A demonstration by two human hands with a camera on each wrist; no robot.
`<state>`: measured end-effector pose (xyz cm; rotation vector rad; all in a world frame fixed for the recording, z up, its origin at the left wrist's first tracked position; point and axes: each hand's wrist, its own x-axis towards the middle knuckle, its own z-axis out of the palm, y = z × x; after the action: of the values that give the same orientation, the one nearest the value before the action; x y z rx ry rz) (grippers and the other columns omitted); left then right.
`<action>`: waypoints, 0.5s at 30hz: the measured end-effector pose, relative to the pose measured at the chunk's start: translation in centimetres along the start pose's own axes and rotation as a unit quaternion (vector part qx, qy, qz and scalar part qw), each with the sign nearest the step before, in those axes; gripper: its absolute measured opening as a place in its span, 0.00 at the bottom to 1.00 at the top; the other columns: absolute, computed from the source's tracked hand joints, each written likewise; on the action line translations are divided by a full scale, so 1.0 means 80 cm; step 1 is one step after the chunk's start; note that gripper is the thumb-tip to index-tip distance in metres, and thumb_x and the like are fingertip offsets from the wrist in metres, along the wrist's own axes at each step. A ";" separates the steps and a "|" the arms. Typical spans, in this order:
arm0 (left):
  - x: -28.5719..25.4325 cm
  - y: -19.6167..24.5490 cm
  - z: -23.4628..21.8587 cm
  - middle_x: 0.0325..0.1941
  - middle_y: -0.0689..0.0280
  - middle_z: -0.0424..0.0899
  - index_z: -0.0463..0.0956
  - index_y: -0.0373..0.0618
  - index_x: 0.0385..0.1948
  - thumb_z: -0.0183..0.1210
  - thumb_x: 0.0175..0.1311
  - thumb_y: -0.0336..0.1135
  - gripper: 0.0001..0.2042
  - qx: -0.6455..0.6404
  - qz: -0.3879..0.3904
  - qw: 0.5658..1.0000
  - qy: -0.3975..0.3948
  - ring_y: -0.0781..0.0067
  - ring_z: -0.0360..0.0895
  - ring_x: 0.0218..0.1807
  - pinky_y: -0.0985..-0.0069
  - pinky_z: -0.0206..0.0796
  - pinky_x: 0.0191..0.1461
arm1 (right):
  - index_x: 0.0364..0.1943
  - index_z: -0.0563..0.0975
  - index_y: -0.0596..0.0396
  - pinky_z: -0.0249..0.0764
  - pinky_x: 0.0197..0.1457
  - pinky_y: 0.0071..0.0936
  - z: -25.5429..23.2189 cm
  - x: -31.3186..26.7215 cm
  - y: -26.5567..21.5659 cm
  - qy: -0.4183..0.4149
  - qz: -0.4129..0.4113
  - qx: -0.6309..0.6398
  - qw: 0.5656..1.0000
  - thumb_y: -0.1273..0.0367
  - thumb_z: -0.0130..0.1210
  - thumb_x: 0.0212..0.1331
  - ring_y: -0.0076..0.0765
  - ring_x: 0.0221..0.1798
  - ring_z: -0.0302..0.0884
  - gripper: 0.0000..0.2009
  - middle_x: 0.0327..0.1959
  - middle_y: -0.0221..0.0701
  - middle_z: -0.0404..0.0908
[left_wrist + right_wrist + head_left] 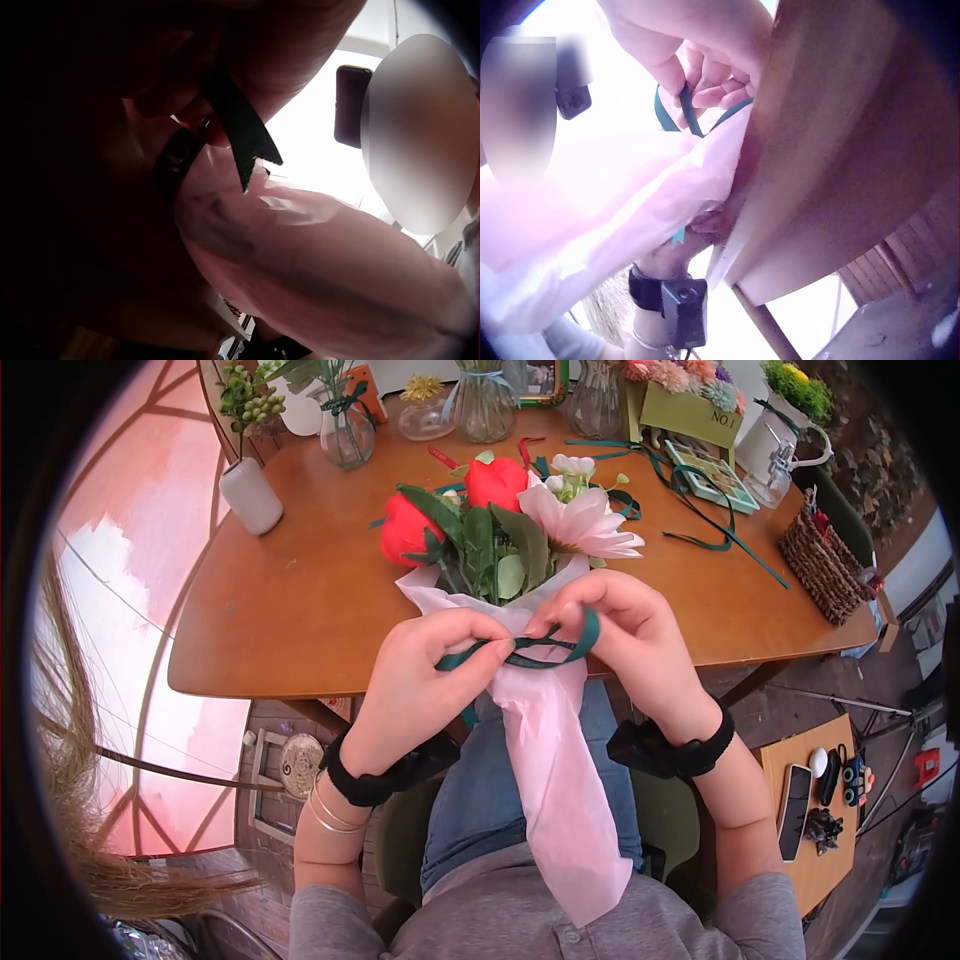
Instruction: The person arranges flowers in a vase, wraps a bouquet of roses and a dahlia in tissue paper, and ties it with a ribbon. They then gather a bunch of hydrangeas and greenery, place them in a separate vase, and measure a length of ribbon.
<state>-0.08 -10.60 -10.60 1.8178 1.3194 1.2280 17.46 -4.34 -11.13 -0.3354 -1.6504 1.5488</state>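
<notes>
A bouquet of red flowers (497,484), a pale pink flower (580,520) and green leaves lies over the table's near edge. Pink wrapping paper (550,760) covers its stems and hangs down over the person's lap. Around the gathered paper runs a dark green ribbon (585,637). The left hand (425,670) pinches the ribbon between thumb and forefinger at the front of the bundle. Just beside it, the right hand (635,635) pinches another part, and a loop curves by its fingers. In the left wrist view a notched ribbon end (247,142) hangs from the fingers.
Glass vases (485,405) stand along the back of the wooden table (300,590), with a white vase (251,496) at its left. Loose green ribbon (700,510) lies at the back right, near a wicker basket (822,557). A phone (795,812) rests on a low side table.
</notes>
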 end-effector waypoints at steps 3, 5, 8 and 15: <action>-0.001 0.000 -0.002 0.21 0.73 0.73 0.72 0.36 0.25 0.53 0.53 0.28 0.04 -0.023 -0.037 0.999 -0.008 0.90 0.65 0.24 0.90 0.58 0.25 | 0.34 0.70 0.59 0.68 0.43 0.20 -0.013 -0.001 -0.005 -0.006 0.027 0.106 0.994 0.66 0.41 0.59 0.23 0.38 0.72 0.10 0.31 0.32 0.75; -0.002 -0.001 -0.003 0.22 0.66 0.76 0.73 0.34 0.25 0.54 0.50 0.27 0.05 -0.058 -0.066 0.996 0.005 0.82 0.71 0.27 0.84 0.64 0.34 | 0.32 0.70 0.57 0.68 0.41 0.20 -0.014 -0.006 -0.002 0.023 0.043 0.110 0.993 0.62 0.37 0.61 0.24 0.36 0.73 0.14 0.31 0.33 0.75; -0.003 -0.004 -0.005 0.21 0.72 0.73 0.71 0.35 0.23 0.55 0.52 0.28 0.05 -0.037 -0.042 0.998 0.017 0.89 0.65 0.24 0.89 0.57 0.26 | 0.30 0.69 0.57 0.69 0.42 0.20 -0.020 -0.011 0.002 0.040 0.071 0.140 0.987 0.61 0.37 0.62 0.25 0.35 0.73 0.15 0.31 0.34 0.75; -0.012 -0.013 -0.017 0.17 0.73 0.70 0.71 0.35 0.20 0.54 0.51 0.26 0.05 0.092 -0.010 0.993 0.078 0.88 0.62 0.21 0.87 0.54 0.23 | 0.29 0.68 0.58 0.72 0.38 0.22 -0.046 -0.015 -0.010 0.076 0.116 0.026 0.990 0.62 0.38 0.61 0.28 0.31 0.75 0.13 0.27 0.35 0.76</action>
<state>-1.80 -11.27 -11.24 1.8597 1.5782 1.2974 21.08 -2.70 -11.22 -0.6199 -1.4909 1.6893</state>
